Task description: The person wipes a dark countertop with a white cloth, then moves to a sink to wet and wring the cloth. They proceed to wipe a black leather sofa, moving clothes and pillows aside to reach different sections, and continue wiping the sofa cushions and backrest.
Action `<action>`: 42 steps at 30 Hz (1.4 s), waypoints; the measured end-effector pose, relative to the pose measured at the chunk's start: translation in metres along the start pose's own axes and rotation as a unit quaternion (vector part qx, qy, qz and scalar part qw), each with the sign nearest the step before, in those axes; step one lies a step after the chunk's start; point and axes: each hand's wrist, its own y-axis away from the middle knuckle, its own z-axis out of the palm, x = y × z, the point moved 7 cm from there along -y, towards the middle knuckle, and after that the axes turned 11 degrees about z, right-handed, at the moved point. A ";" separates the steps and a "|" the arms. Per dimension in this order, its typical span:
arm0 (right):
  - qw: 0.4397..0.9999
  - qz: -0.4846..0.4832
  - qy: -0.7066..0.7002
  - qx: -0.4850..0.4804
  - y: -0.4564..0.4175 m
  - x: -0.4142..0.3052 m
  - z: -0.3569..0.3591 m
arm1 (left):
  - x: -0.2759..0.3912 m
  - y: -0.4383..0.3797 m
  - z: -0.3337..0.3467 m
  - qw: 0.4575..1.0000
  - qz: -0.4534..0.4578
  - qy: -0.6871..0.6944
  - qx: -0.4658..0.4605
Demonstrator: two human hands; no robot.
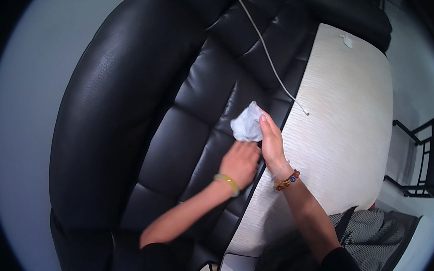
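Observation:
A crumpled white tissue or thin cloth [247, 123] is held in my right hand [272, 138], the thumb pressed over its near edge. Just below it, my left hand [241, 161] is half curled with its knuckles up; its fingertips are hidden, so whether it grips part of the white piece does not show. Both hands are above the seat edge of a black leather sofa [177, 146], beside a pale table [338, 126]. A yellow-green bangle circles the left wrist, and beaded bracelets sit on the right.
A white cable [263, 44] runs across the sofa and ends on the table. Another small white crumpled piece [346, 41] lies at the table's far end. A grey checked fabric item [374, 234] and a white box [237, 269] are near me. Black metal frames [427, 157] stand at right.

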 end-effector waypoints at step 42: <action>0.890 -0.138 0.417 0.120 -0.165 -0.049 0.049 | -0.084 -0.023 -0.139 0.973 0.041 -0.098 0.204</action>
